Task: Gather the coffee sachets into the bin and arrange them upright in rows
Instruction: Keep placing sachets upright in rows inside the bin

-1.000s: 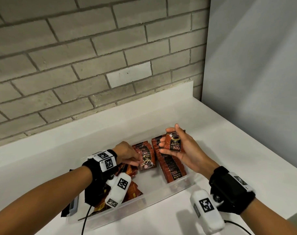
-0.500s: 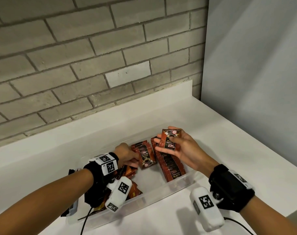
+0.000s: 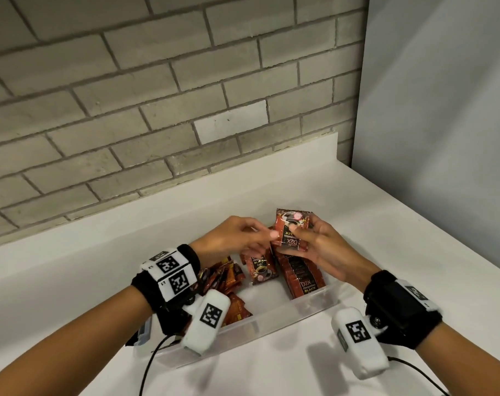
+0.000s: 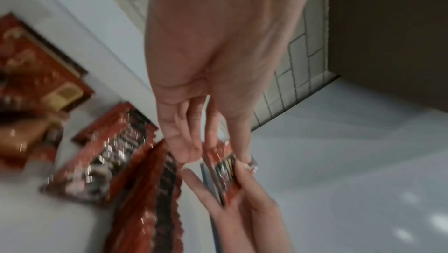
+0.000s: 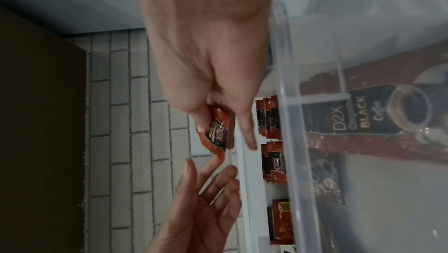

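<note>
A clear plastic bin [image 3: 285, 312] sits on the white counter. My right hand [image 3: 295, 232] pinches one red-and-black coffee sachet [image 3: 293, 228] above the bin's far right end. My left hand [image 3: 267, 238] reaches across with straight fingers, and a fingertip touches the sachet's lower corner [image 5: 219, 156]. Below, a long row of upright sachets [image 3: 303, 275] fills the right side. A short upright row [image 3: 261, 268] stands mid-bin. Loose sachets [image 3: 226, 281] are piled at the left, partly hidden by my left wrist.
A raised white ledge and a brick wall [image 3: 157, 110] stand behind the bin. A grey panel [image 3: 443, 138] closes off the right. A dark object [image 3: 141, 330] lies by the bin's left end. Bare counter [image 3: 414, 230] stretches right of the bin.
My left hand has left the short row in the bin and risen to the sachet. My right hand has lifted that sachet slightly and turned it.
</note>
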Motion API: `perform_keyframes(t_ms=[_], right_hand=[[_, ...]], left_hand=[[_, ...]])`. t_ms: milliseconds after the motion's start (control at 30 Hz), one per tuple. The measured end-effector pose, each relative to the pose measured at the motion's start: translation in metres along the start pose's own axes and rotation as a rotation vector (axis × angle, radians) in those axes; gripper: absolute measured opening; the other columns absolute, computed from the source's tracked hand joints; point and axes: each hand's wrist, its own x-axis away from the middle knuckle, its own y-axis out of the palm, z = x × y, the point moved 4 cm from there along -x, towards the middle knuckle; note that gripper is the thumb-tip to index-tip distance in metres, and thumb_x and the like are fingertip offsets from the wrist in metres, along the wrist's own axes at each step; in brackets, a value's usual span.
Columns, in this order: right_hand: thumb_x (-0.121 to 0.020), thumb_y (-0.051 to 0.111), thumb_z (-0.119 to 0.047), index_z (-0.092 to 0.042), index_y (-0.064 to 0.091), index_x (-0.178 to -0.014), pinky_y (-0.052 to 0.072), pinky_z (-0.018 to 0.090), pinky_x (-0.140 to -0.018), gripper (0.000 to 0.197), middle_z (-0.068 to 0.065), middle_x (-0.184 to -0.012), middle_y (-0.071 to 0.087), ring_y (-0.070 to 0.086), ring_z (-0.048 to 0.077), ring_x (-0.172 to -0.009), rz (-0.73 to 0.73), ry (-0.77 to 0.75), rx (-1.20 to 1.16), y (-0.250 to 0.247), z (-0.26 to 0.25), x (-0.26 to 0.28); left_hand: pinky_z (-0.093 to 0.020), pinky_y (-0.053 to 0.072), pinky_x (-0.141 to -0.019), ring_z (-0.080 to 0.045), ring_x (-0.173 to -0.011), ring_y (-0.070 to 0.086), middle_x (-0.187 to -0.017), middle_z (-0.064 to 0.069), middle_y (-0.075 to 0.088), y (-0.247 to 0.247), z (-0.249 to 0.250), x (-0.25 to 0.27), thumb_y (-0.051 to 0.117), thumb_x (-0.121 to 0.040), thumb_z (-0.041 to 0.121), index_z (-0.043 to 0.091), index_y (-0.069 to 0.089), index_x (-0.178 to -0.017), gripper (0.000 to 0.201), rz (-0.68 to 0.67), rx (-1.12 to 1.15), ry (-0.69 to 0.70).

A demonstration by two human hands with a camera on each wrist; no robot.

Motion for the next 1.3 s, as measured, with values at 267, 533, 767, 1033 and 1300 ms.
perform_keyframes(t_ms=[267,533,767,1033,1300], right_hand=[[-0.096,0.051,-0.008,-0.012,0.054,-0.115,0.052,0.035,-0.09,0.019,0.003,-0.106,0.07,0.066,0.018,-0.1,0.011,-0.065,0.118,0.001,-0.002,0.002],[-0.082,0.068,-0.02,-0.009,0.061,-0.106,0.055,0.027,-0.08,0.028,0.007,-0.098,0.071,0.069,0.022,-0.094,-0.001,-0.094,0.324,0.007,0.002,0.003],[-0.089,0.064,-0.023,-0.016,0.06,-0.099,0.046,0.021,-0.082,0.012,-0.003,-0.096,0.064,0.061,0.012,-0.094,0.12,-0.256,0.664,0.003,-0.007,0.008],[-0.097,0.054,-0.026,-0.019,0.066,-0.106,0.044,0.01,-0.071,0.017,-0.019,-0.087,0.061,0.057,-0.004,-0.08,-0.627,0.095,1.375,0.064,0.024,0.021],[-0.098,0.046,-0.018,-0.007,0.058,-0.103,0.046,0.017,-0.053,0.016,0.0,-0.086,0.055,0.053,0.012,-0.071,-0.488,0.628,1.464,0.078,0.058,-0.002]], left_hand=[[-0.022,0.058,-0.071,-0.014,-0.075,0.067,-0.089,-0.009,0.069,0.006,0.005,-0.01,0.07,-0.082,0.005,0.005,0.063,-0.099,0.018,0.153,0.317,-0.03],[-0.018,0.054,-0.064,-0.01,-0.072,0.063,-0.088,-0.005,0.067,-0.014,0.008,-0.016,0.066,-0.087,0.006,0.006,0.069,-0.104,0.017,0.226,-0.061,0.136],[-0.017,0.055,-0.07,-0.007,-0.066,0.062,-0.079,-0.004,0.071,-0.016,-0.024,-0.036,0.078,-0.077,0.007,0.007,0.076,-0.094,0.017,0.175,-0.383,0.008],[-0.026,0.056,-0.07,-0.016,-0.068,0.064,-0.066,0.0,0.066,-0.008,-0.033,-0.049,0.081,-0.071,0.004,0.003,0.076,-0.088,0.017,0.123,-0.518,-0.008],[-0.027,0.057,-0.073,-0.015,-0.064,0.063,-0.088,-0.016,0.074,-0.014,-0.026,-0.045,0.078,-0.075,0.002,0.0,0.074,-0.092,0.018,0.158,-0.504,0.041]])
